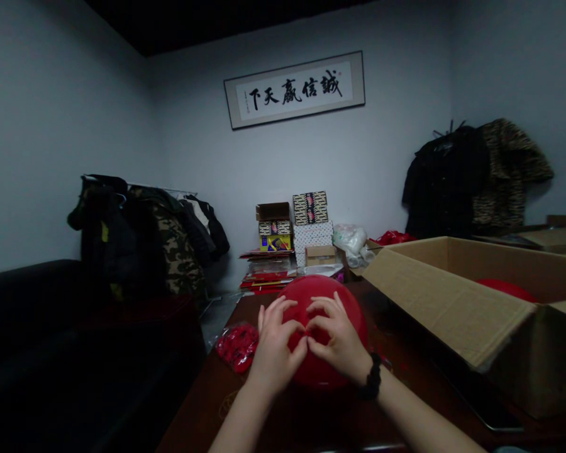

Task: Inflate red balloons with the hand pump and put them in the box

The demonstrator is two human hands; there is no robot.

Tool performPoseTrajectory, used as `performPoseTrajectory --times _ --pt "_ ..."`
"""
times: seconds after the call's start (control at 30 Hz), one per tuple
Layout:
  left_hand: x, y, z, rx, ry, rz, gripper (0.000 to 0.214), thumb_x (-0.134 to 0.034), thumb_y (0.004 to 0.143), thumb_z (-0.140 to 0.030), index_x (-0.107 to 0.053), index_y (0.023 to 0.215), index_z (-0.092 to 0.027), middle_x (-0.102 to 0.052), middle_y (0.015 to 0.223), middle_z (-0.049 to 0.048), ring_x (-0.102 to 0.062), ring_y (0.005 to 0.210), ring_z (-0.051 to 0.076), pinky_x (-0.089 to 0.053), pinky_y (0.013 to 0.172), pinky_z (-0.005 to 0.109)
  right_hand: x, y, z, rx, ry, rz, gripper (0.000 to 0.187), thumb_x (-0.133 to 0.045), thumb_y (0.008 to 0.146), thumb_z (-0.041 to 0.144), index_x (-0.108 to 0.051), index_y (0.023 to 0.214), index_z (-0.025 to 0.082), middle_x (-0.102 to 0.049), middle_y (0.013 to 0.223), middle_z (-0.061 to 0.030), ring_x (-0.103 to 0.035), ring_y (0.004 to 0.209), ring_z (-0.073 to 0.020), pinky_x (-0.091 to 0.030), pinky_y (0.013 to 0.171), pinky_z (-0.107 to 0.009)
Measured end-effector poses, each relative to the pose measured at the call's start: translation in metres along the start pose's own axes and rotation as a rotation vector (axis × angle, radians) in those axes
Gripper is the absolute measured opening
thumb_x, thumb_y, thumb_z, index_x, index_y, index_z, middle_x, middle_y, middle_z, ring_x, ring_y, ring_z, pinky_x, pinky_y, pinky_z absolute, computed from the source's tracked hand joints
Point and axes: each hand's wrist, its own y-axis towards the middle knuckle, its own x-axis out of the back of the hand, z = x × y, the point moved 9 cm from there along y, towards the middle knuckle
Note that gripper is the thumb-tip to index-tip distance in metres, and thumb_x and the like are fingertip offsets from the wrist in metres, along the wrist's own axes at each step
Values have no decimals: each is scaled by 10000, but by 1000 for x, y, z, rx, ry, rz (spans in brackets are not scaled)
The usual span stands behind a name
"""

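A large, smooth red balloon [332, 289] is at the middle of the dark table, close in front of me. My left hand [280, 340] is against its near side, thumb and index fingertips pinched, the other fingers curved. From the right, my right hand [337, 333] meets it in a matching pinch, a black band on its wrist. The fingertips of both hands touch at the balloon's middle; the small part between them is hidden. Left of my left hand lies a clear plastic bag with red and black contents [238, 347].
An open cardboard box [453, 302] stands on the table [202, 409] at right, another red round thing [507, 289] inside. A flat dark slab like a phone [493, 409] lies before it. Stacked boxes [314, 236] are at the back, a black sofa [38, 314] at left.
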Motion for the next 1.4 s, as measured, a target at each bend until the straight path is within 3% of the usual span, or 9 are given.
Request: performPoseTrajectory --times 0.17,0.27,0.5,0.87,1.23,1.4 --pt "14 -3 -10 4 81 -139 108 -588 741 -162 -588 833 -218 -542 1213 100 -415 1239 289 -179 1070 633 1 2 9 62 -64 -16 109 -599 712 174 -590 775 263 -601 1074 -11 -475 1165 -229 -115 1095 -605" --pt "13 -2 -16 -35 135 -133 74 -579 763 -162 -609 775 -229 -573 1203 86 -420 1236 305 -139 1057 672 2 -1 17 148 -139 -55 164 -578 727 155 -592 847 267 -602 1099 -28 -476 1166 -235 -107 1098 -621" --pt "6 0 -7 7 160 -82 95 -592 767 -155 -636 731 -232 -578 1262 70 -398 1256 322 -153 1015 725 1 -8 22 239 -254 -105 120 -545 799 192 -584 891 260 -624 1103 -31 -489 1156 -222 -138 1104 -626" --pt "5 2 -3 51 55 -84 131 -569 744 -117 -640 717 -225 -589 1242 75 -417 1238 314 -206 1011 715 4 -11 21 243 -217 -123 133 -569 819 223 -610 930 283 -645 1126 -20 -513 1125 -214 -197 1092 -622" --pt "1 -2 -1 168 62 -154 105 -582 717 -118 -596 687 -218 -571 1179 82 -470 1182 303 -240 1036 649 -1 -15 27 276 -264 -98 138 -555 826 221 -598 941 285 -674 1034 8 -528 1099 -199 -156 1111 -602" --pt "-3 -4 23 269 -221 -161 85 -597 723 -153 -621 659 -203 -582 1111 80 -566 1050 253 -450 931 478 6 -14 23 253 -220 -149 158 -587 809 211 -595 951 278 -663 1057 -2 -517 1096 -194 -205 1104 -591"
